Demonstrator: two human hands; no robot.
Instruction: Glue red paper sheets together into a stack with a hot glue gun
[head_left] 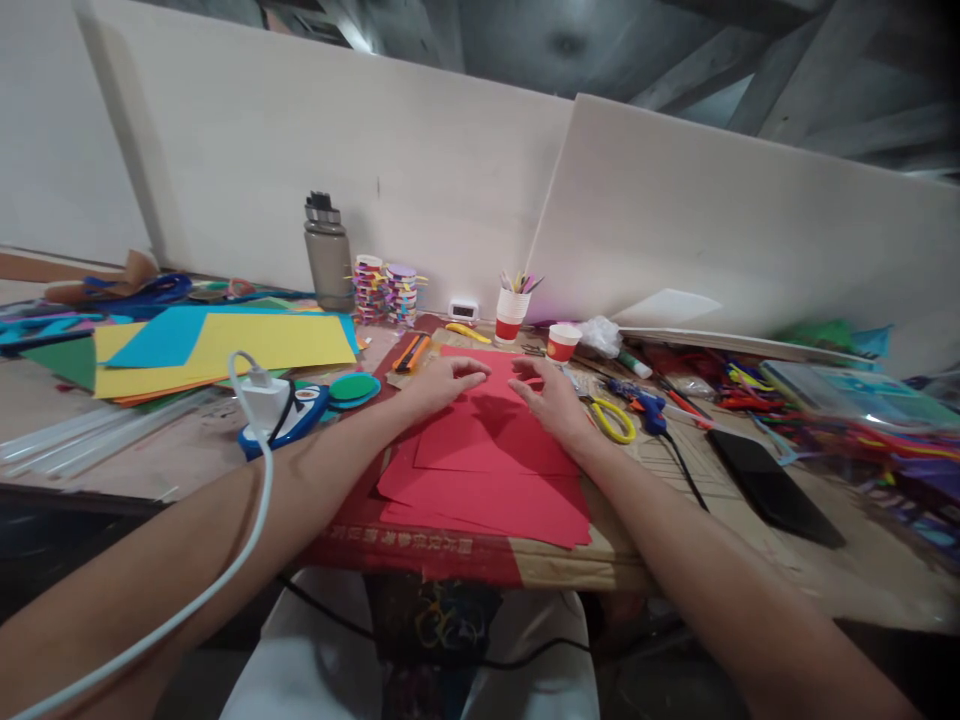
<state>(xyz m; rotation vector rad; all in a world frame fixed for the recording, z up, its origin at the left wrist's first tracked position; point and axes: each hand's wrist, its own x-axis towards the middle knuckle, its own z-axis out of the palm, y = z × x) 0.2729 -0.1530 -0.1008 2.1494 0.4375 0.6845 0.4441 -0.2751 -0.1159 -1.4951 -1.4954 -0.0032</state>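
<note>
Several red paper sheets (487,495) lie stacked in front of me, the top ones shifted toward the back. Over the left part of the stack is my left hand (452,380), fingers curved and apart from the thumb, with nothing in it. My right hand (546,393) hovers over the right part, also open and holding nothing. A gap separates the two hands, and red paper shows between them. Beside my right hand lie yellow-handled scissors (613,420). An orange cutter (412,352) rests left of my left hand.
Colored paper (277,340), a white plug (266,405) with its cable and a bottle (328,250) are at the left. Behind stand paper cups (510,315). To the right are a blue glue gun (649,408), a black phone (772,485) and a plastic case (862,395).
</note>
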